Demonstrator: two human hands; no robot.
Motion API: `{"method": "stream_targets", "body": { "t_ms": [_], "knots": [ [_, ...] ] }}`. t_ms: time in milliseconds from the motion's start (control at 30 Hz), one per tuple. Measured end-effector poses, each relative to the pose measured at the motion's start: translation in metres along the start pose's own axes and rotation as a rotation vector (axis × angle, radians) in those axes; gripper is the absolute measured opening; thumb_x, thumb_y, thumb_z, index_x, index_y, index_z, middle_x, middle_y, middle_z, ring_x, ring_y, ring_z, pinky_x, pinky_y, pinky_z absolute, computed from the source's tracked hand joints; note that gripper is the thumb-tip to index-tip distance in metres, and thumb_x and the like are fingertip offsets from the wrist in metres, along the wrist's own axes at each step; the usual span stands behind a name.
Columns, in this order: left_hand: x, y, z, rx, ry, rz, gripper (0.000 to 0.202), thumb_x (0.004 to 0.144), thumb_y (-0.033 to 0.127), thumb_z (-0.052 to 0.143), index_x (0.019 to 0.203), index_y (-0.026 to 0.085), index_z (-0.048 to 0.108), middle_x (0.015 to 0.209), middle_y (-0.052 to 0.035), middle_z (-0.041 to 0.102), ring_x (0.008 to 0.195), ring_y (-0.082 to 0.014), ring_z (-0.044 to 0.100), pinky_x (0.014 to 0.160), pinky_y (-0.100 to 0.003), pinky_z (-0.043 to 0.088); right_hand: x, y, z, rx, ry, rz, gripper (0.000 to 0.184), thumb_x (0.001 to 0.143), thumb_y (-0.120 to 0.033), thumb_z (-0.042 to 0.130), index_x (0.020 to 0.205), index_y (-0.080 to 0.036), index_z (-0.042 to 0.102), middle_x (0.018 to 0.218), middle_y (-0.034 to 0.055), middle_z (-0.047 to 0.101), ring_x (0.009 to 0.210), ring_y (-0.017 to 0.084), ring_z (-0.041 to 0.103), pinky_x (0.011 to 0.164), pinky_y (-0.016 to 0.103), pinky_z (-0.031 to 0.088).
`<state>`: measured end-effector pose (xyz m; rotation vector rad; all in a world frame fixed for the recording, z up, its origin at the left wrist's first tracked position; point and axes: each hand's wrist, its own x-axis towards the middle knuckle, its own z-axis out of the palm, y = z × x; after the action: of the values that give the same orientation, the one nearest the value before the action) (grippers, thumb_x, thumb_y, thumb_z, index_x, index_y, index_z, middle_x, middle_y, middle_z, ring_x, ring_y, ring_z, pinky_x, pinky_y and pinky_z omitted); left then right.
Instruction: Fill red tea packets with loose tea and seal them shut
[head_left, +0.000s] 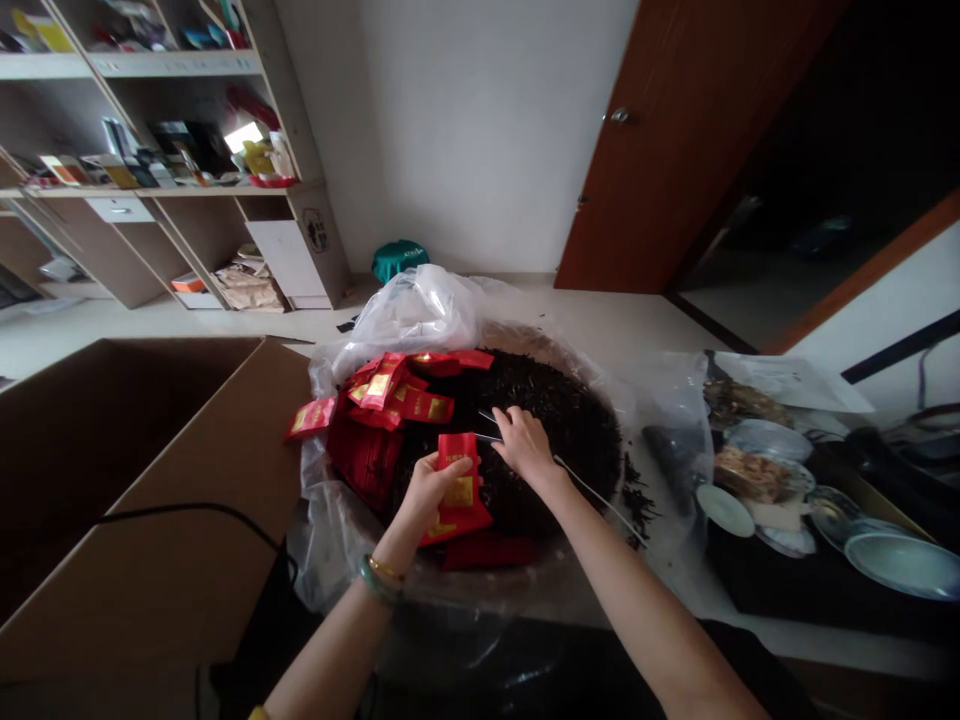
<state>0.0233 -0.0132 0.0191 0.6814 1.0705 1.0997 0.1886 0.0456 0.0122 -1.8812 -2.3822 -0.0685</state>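
My left hand [429, 490] is closed around a red packet [459, 490] with gold print, held upright over the pile. Beside it, my right hand [523, 442] grips thin metal tongs [489, 438], whose two prongs point left toward the packet's top. Below both hands lies a heap of dark, dry tea leaves [574, 415] inside a clear plastic bag [427, 305] with its mouth spread wide. Several more red packets [379, 390] are piled on the heap's left side, and some red ones [487, 552] lie at its near edge.
A large cardboard box [247, 450] stands open at left, a black cable across it. At right, several dishes [900, 562] and a bag of dried goods [750, 400] sit on a dark surface. Behind are shelves [172, 190], a green item [400, 260] and a brown door [690, 130].
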Motion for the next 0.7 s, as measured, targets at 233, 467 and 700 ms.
{"method": "stream_targets", "body": {
  "t_ms": [233,467,700],
  "knots": [
    [0.001,0.0,-0.003,0.032,-0.015,0.0,0.048,0.048,0.039,0.085,0.082,0.01,0.067,0.073,-0.0092,0.072,0.056,-0.0193,0.066,0.052,-0.029,0.054,0.001,0.004,0.003,0.014,-0.005,0.032,0.044,0.083,-0.027,0.057,0.124,-0.013,0.052,0.108,0.015,0.062,0.098,0.028,0.058,0.079,0.035,0.046],
    [0.003,0.002,-0.004,0.041,0.007,-0.001,0.052,0.043,0.04,0.087,0.08,0.01,0.067,0.074,-0.0093,0.072,0.057,-0.0201,0.067,0.052,-0.03,0.054,0.003,0.028,-0.029,0.61,0.082,0.049,0.058,0.078,-0.034,0.064,0.132,-0.018,0.047,0.093,0.0054,0.07,0.076,0.02,0.067,0.069,0.028,0.051],
    [0.003,0.001,-0.006,0.151,-0.098,0.036,0.049,0.046,0.042,0.086,0.078,0.009,0.069,0.065,-0.0058,0.07,0.055,-0.017,0.065,0.055,-0.025,0.05,-0.014,0.016,-0.064,0.924,-0.414,-0.194,0.062,0.074,-0.048,0.068,0.128,-0.02,0.055,0.086,0.0024,0.071,0.047,0.011,0.059,0.048,0.022,0.045]
  ]
}}
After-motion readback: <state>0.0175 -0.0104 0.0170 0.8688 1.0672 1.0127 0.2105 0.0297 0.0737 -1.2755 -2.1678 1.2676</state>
